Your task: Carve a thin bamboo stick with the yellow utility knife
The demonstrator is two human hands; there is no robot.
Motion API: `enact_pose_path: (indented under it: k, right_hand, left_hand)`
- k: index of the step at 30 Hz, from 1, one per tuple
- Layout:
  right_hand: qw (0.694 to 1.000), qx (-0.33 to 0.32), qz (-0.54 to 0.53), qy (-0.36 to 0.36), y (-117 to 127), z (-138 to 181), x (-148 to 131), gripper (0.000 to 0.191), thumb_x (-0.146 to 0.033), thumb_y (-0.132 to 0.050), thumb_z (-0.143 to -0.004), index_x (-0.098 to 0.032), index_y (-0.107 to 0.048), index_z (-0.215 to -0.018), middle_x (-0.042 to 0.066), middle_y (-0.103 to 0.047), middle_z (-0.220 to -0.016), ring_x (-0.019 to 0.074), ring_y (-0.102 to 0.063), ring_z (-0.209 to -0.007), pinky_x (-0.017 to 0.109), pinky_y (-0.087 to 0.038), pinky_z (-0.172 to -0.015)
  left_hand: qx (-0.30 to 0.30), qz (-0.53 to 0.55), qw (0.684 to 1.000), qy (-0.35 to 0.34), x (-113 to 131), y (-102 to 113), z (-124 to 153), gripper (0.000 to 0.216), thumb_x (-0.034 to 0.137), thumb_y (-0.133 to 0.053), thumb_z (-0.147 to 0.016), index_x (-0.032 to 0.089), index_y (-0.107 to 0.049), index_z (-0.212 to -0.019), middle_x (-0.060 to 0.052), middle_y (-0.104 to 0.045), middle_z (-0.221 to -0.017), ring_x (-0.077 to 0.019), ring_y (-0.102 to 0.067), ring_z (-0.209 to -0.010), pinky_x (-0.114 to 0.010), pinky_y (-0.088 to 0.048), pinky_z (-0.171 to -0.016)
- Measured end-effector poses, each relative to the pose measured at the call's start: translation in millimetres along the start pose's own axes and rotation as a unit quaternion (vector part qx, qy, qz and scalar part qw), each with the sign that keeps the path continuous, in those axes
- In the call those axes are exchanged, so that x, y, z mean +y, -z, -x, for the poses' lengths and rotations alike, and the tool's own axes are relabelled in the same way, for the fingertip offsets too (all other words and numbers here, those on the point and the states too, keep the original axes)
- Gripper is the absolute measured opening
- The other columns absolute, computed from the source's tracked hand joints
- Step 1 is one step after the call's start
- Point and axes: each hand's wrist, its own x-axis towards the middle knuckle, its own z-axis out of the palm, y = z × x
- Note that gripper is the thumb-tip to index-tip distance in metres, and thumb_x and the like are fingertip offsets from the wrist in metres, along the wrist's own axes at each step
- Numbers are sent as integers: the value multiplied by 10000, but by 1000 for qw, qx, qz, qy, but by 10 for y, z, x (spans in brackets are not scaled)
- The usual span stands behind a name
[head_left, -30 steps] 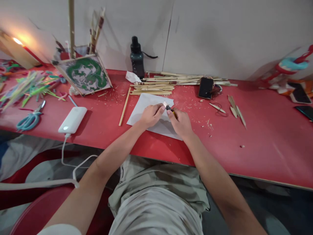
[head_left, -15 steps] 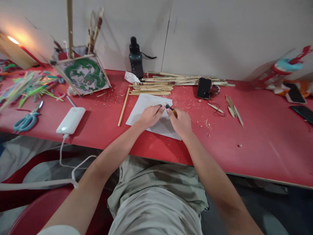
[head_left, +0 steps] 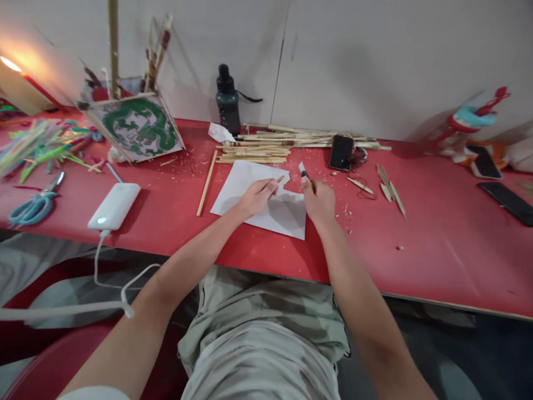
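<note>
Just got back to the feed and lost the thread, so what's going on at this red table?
A person sits at the red table, working over a white sheet of paper. The left hand pinches a short bamboo stick above the sheet. The right hand holds a small knife, blade pointing up and clear of the stick. Shavings litter the tabletop, and a pile of bamboo sticks lies just behind the paper, beside a phone and a dark bottle.

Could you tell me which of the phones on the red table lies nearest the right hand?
The phone leaning on the bamboo sticks, just beyond the right hand. The other two phones lie far off at the table's right end.
</note>
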Motion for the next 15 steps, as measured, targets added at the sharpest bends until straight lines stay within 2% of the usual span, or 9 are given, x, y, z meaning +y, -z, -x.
enact_pose_path:
  k: [5,10,15]
  right_hand:
    - [997,-22,-60,42,-77,104,-154,531,-699,-380,-988,-263,-406,-687,16,-512,-606,186,-467,-583,320,-240,-564]
    - [994,-35,-89,51,-69,128,-132,495,-683,-411,-981,-259,-444,-727,-3,-490,-603,179,-462,-575,313,-252,-563]
    - [995,-42,-77,42,-77,137,-170,405,-638,-562,-894,-256,-479,-787,-11,-496,-644,178,-457,-600,308,-286,-583]
  left_hand:
    - [-12,133,985,107,66,21,-22,487,669,-442,-930,208,-532,-802,45,-286,-616,-93,-211,-505,-272,-187,-492]
    - [8,241,966,95,136,168,-16,362,540,-419,-945,209,-533,-855,41,-284,-646,-86,-217,-498,-261,-215,-481]
    - [61,244,964,87,134,180,-39,260,481,-463,-919,223,-492,-921,24,-402,-683,-97,-356,-548,-244,-312,-514]
